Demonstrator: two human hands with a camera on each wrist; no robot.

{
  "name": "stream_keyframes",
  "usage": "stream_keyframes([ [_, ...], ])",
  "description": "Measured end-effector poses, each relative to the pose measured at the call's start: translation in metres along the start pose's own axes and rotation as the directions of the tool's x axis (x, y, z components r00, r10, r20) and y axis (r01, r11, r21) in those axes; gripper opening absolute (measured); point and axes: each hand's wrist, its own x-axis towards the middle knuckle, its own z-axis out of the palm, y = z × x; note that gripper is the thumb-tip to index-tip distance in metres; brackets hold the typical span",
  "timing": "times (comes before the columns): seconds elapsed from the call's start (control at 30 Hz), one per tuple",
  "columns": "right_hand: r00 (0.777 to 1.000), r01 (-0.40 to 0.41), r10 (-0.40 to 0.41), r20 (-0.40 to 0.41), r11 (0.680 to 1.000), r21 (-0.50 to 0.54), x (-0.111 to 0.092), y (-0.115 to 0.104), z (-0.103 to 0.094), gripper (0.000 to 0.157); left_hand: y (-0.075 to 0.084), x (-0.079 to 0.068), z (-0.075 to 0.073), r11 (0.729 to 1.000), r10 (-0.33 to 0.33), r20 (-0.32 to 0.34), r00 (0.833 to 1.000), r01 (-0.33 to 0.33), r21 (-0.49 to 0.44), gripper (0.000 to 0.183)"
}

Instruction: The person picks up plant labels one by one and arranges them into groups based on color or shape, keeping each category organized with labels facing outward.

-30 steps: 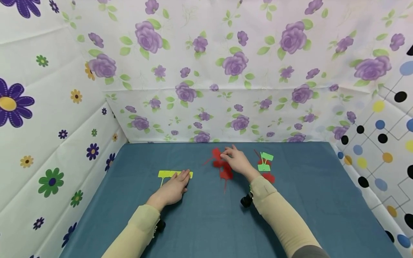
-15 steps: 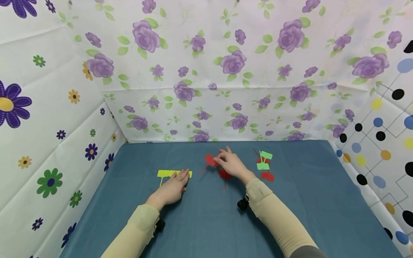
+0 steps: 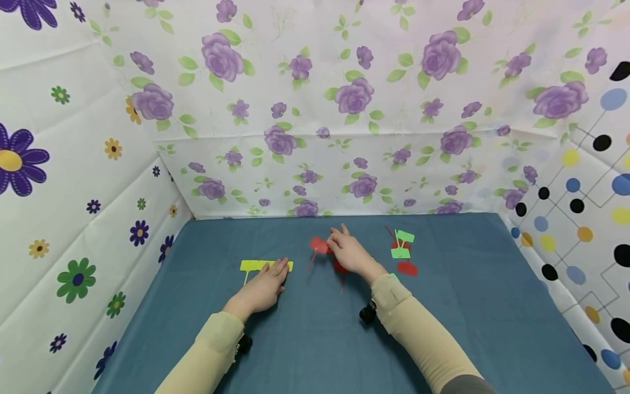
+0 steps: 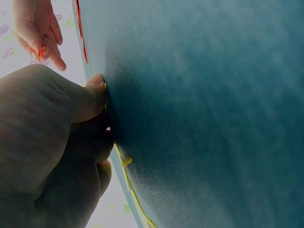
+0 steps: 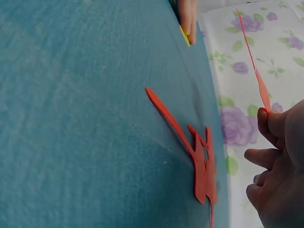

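My left hand rests its extended fingers on the right part of a row of yellow T-shaped plant labels, partly hiding them. A yellow stem points toward me. My right hand pinches a red plant label between thumb and fingertips by its wide head, stem downward in the head view. The right wrist view shows this label raised off the table, its other fingers loosely spread. Under the right hand lie overlapping red plant labels, partly hidden in the head view.
Right of the right hand, green plant labels lie over a red one, with another red label just nearer. A bit of green shows beside the right cuff. Floral cloth walls the blue table at the back.
My right hand has taken a red label from the red pile and moved slightly left with it; the stem now hangs more steeply. My left hand stays on the yellow labels.
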Motion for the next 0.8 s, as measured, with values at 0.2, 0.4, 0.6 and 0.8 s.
stream_keyframes([
  [0.2,1.0,0.004,-0.003,0.007,0.999,-0.049,0.001,0.001,0.006,0.027,0.0,0.0,0.0,1.0,-0.002,0.002,1.0,0.002,0.004,0.055],
  [0.4,0.999,0.018,-0.014,0.04,0.994,-0.105,0.001,0.001,0.01,0.029,0.0,0.001,-0.001,1.0,-0.004,-0.007,1.0,0.004,0.0,0.054],
  [0.6,0.998,0.03,-0.023,0.064,0.992,-0.119,-0.002,-0.004,0.014,0.027,-0.001,0.002,0.0,1.0,-0.001,-0.003,1.0,0.001,0.009,0.054],
  [0.8,0.997,0.033,-0.022,0.079,0.99,-0.138,-0.001,-0.009,0.022,0.026,0.001,0.002,0.001,1.0,-0.015,0.0,1.0,0.015,0.013,0.055],
])
